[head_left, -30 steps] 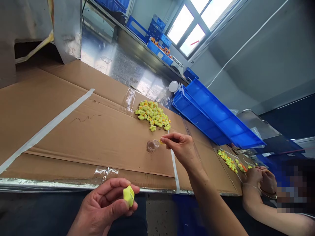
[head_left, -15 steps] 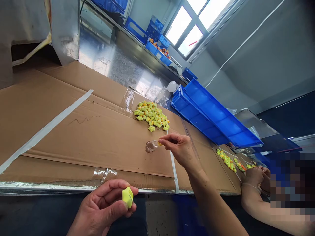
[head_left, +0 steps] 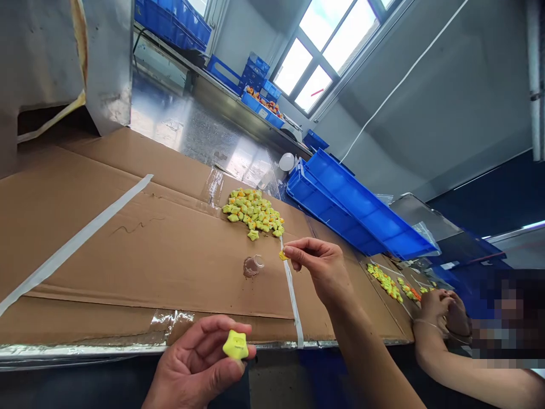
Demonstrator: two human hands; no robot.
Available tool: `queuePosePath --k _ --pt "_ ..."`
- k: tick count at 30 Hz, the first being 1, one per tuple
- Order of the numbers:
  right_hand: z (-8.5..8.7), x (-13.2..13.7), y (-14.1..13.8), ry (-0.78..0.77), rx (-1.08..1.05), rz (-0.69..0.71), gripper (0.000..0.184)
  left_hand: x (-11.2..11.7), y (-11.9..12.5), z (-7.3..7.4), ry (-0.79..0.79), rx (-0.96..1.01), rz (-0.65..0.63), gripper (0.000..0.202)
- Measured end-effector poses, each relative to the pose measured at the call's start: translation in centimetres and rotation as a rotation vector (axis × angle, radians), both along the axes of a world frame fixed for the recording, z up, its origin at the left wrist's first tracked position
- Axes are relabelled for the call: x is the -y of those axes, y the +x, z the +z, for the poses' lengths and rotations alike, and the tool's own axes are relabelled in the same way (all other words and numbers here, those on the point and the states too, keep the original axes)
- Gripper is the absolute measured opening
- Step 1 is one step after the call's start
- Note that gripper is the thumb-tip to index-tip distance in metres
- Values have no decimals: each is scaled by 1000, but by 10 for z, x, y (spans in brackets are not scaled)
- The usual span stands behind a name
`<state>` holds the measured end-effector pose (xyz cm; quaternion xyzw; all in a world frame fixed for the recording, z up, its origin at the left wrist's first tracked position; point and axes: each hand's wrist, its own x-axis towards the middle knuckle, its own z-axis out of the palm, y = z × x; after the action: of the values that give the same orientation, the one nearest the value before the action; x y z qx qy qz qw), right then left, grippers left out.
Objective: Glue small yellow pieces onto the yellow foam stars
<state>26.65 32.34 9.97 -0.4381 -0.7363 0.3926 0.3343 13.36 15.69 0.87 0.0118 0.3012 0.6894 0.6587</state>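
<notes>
Left hand (head_left: 200, 366) pinches a yellow star piece (head_left: 235, 345) at its fingertips; right hand (head_left: 317, 264), reaching ahead, nips a small yellow bit (head_left: 282, 255) just right of a clear cap (head_left: 252, 265)

our left hand (head_left: 200, 369) low at six o'clock, fingers pinched; our right hand (head_left: 321, 267) out at one o'clock, pinching too.

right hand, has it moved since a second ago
Yes: right hand drew rightward off the small clear plastic cup, to the white tape strip.
</notes>
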Motion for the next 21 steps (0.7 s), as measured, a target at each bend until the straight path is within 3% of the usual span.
queuePosePath --k 21 --pt "-41 -10 -8 -112 -53 -52 23 -4 5 -7 63 22 -22 33"
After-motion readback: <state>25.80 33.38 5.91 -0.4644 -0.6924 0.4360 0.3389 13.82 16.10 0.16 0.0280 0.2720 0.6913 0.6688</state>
